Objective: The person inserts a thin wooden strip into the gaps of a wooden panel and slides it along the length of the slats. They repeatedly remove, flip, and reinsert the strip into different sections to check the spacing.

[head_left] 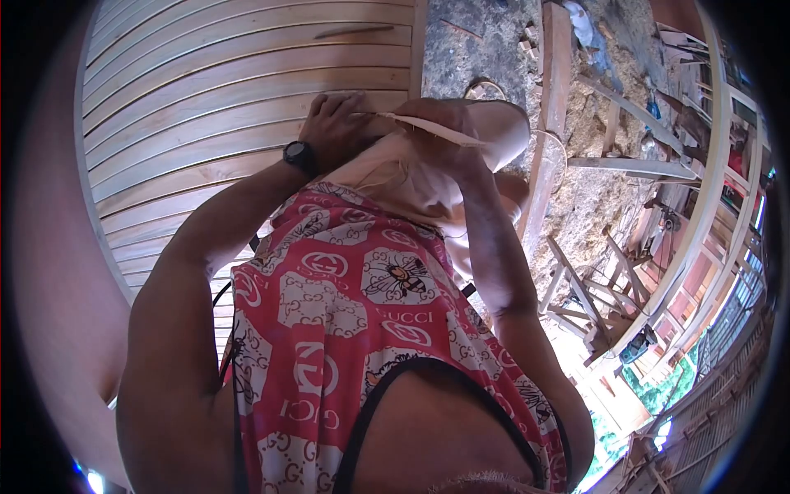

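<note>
And the pale strip [440,130] is held in the right hand [448,114], its length pointed toward the left hand [332,130], whose grip can't be told.

Obstacle beside right hand [443,132]: knee [508,136]

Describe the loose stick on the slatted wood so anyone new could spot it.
Find the big slatted panel, then look beyond the left hand, towards the panel's right edge. A thin stick lies there, roughly along the slats. It is short, dark and loose on top; the slats are long and pale.
</note>
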The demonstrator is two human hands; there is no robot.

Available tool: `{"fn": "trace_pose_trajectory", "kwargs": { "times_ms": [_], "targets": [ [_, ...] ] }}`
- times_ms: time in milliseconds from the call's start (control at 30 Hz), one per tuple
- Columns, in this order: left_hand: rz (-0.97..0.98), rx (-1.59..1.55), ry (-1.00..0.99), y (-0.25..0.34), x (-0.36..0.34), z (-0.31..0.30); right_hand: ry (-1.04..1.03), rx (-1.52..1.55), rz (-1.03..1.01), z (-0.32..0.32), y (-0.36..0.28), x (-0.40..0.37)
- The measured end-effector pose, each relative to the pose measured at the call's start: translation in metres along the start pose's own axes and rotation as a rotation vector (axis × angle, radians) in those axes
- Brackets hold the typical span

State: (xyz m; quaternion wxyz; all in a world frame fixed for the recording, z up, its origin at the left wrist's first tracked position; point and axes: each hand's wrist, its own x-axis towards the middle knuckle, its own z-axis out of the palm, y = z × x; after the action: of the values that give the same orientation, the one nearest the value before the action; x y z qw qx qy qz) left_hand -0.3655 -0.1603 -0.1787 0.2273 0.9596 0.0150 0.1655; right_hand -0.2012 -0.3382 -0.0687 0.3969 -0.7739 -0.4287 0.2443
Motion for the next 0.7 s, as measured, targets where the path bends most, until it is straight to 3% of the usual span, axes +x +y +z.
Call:
{"fn": "trace_pose_trajectory", "kwargs": {
  "times_ms": [300, 400, 500, 567, 700],
  "targets": [
    [-0.003, -0.01, -0.041, -0.003, -0.006, -0.001, -0.041, 0.065, -0.032, -0.008, -0.014, 0.001],
    [0.01, -0.039, -0.038, -0.004, -0.007, -0.003, 0.064, 0.311, -0.106, -0.002, -0.011, 0.0],
    [0.015, -0.023, -0.05, -0.004, -0.006, -0.003, 0.199, 0.055, 0.018, -0.007, -0.026, -0.002],
    [-0.02, -0.021, -0.077, -0.002, -0.005, -0.003, 0.266, -0.067, -0.125, -0.027, -0.043, 0.0],
    [-0.025, 0.032, -0.094, 0.005, 0.001, -0.007, 0.331, -0.051, -0.185, -0.053, -0.047, -0.005]
  ]
}}
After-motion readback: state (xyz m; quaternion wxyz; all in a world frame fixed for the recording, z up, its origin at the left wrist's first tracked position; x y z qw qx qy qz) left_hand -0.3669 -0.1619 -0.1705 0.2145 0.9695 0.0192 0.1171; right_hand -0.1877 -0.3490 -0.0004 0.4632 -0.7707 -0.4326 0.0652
